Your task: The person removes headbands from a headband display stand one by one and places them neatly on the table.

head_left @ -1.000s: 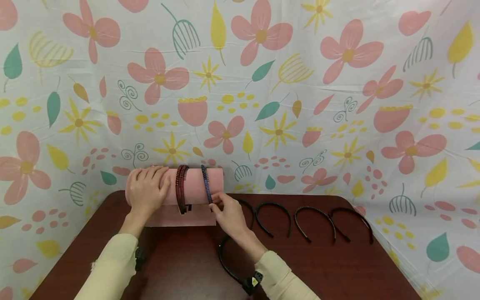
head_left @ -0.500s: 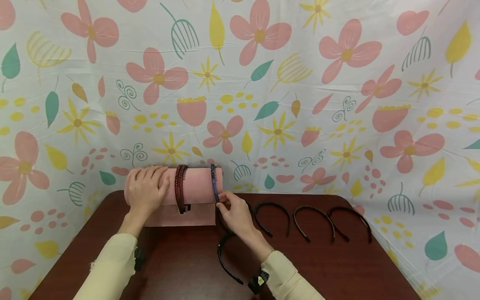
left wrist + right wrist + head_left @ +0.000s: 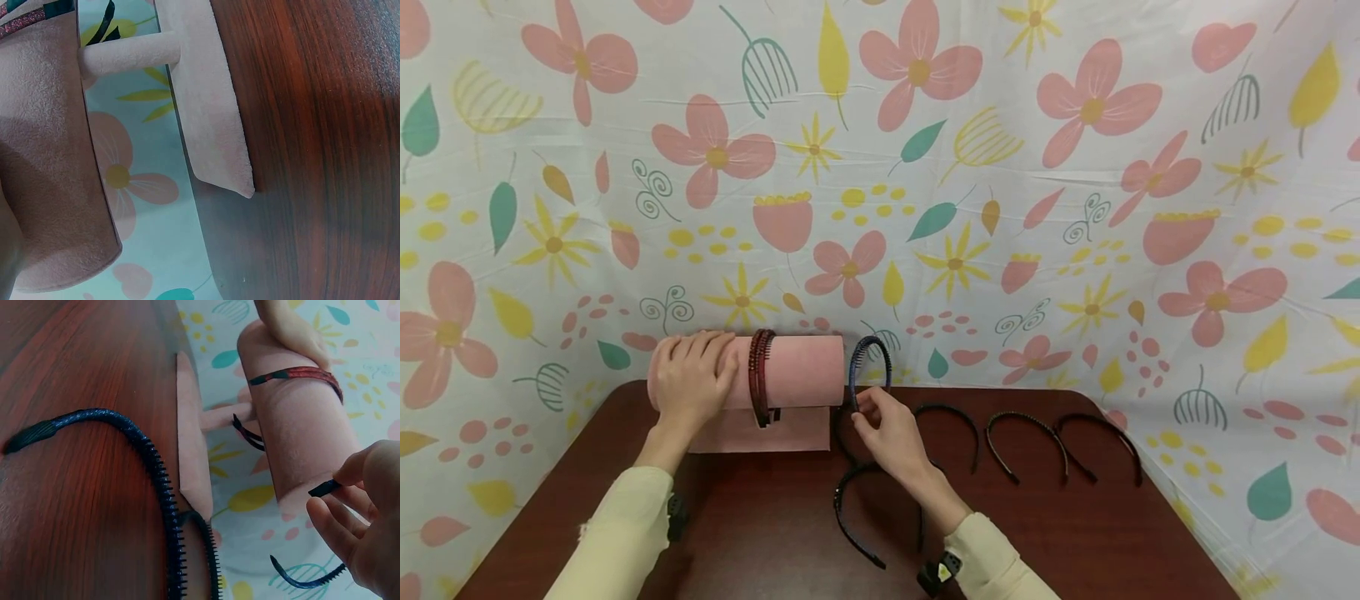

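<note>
A pink plush headband stand (image 3: 805,367) lies across the table's back left, its roll raised on a post above a flat base. My left hand (image 3: 692,375) rests on the roll's left end with its fingers laid over the top. Two dark red headbands (image 3: 762,375) sit side by side around the roll's middle. Just off the roll's right end, my right hand (image 3: 887,433) pinches one end of a blue toothed headband (image 3: 854,375) between thumb and fingers. That headband stands upright beside the roll; its dark tip (image 3: 325,488) shows between the fingertips in the right wrist view.
Several dark headbands lie on the brown table (image 3: 760,533). One black headband (image 3: 853,533) is below my right hand, and others, such as a beaded headband (image 3: 1028,417), form a row toward the right. A floral cloth (image 3: 880,167) hangs behind the table.
My right hand has moved right, sliding the blue headband along the roll and off its right end. My left hand and the red headbands have stayed in place.
</note>
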The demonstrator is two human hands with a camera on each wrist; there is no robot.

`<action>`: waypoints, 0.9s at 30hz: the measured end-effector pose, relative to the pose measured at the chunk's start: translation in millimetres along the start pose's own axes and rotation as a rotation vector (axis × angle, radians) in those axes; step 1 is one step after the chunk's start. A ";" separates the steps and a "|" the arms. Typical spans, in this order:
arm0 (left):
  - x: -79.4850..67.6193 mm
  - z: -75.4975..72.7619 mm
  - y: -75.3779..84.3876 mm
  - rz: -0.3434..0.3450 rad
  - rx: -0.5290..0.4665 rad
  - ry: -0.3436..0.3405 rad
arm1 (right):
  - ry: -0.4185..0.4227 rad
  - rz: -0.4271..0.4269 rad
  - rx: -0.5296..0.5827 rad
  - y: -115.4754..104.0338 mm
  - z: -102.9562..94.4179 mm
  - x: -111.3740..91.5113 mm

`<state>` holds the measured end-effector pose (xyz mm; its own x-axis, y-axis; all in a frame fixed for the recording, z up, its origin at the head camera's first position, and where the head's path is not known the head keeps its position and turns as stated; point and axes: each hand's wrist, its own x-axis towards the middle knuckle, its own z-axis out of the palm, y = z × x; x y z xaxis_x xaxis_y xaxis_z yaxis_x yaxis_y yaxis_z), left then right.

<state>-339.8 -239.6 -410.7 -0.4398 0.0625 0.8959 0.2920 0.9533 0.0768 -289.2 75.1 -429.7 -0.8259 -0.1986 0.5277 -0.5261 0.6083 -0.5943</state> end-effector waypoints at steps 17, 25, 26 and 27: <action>-0.2 0.7 -1.6 0.003 0.002 0.013 | -0.003 -0.072 -0.072 10.1 -27.0 -29.0; -0.5 0.7 -1.5 0.004 0.001 0.006 | -0.055 -0.034 -0.092 20.7 -37.6 -43.3; -0.4 0.7 -1.4 0.004 0.004 0.000 | -0.056 -0.030 -0.092 22.2 -39.2 -45.3; -0.3 0.6 -1.4 0.004 0.006 -0.004 | -0.058 -0.030 -0.093 23.8 -40.7 -47.3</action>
<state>-340.7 -240.7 -411.3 -0.4422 0.0678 0.8943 0.2891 0.9547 0.0706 -254.4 130.3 -444.2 -0.8219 -0.2603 0.5067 -0.5318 0.6695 -0.5186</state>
